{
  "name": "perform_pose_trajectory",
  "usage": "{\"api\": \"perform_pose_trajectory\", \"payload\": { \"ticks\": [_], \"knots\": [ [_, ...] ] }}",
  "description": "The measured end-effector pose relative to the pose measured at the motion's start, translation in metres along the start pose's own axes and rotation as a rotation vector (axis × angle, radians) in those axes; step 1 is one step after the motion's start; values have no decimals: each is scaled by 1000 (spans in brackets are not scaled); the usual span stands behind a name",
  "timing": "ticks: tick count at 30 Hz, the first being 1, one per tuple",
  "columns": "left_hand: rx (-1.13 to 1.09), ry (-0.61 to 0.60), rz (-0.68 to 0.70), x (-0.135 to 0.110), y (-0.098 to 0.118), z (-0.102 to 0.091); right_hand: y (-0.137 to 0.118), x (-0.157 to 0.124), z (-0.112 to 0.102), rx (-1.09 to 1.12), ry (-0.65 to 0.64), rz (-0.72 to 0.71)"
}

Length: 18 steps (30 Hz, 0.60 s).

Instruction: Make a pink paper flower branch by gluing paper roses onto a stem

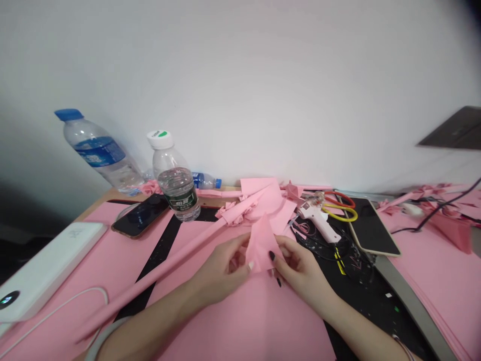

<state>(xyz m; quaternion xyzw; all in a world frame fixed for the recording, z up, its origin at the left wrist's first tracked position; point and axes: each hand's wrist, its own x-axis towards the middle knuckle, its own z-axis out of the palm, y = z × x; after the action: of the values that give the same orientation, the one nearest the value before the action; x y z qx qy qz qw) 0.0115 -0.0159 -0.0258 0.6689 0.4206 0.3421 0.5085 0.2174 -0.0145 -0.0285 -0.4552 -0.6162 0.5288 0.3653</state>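
A small folded piece of pink paper (262, 245) is held up between both hands, its pointed tip upward. My left hand (229, 265) pinches its left edge, thumb in front and the other fingers curled behind. On the opposite edge, my right hand (296, 263) grips the paper with the thumb pressed on its face; some fingertips show beneath. Under the hands lies a large pink sheet (255, 321). A long rolled pink paper stick (165, 265) slants past the left forearm, with folded pink paper flowers (236, 213) near its far end.
A white glue gun (321, 223) with cables lies to the right, near scissors with yellow handles (343, 213) and a tablet-like device (372, 225). On the left are a phone (141, 215), a white power bank (48, 271), an upright water bottle (176, 185) and a leaning bottle (101, 153).
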Motion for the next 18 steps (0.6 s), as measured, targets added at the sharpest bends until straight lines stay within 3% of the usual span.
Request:
{"api": "perform_pose_trajectory", "payload": {
  "ticks": [5, 11, 18],
  "knots": [
    [-312, 77, -181, 3, 1, 0, -5, 2, -2, 65, 34, 30],
    [-673, 70, -386, 7, -10, 2, -3, 5, -5, 279, 43, 59],
    [-708, 71, -390, 7, -13, -1, 2, 8, -7, 455, -25, 53]
  ]
}}
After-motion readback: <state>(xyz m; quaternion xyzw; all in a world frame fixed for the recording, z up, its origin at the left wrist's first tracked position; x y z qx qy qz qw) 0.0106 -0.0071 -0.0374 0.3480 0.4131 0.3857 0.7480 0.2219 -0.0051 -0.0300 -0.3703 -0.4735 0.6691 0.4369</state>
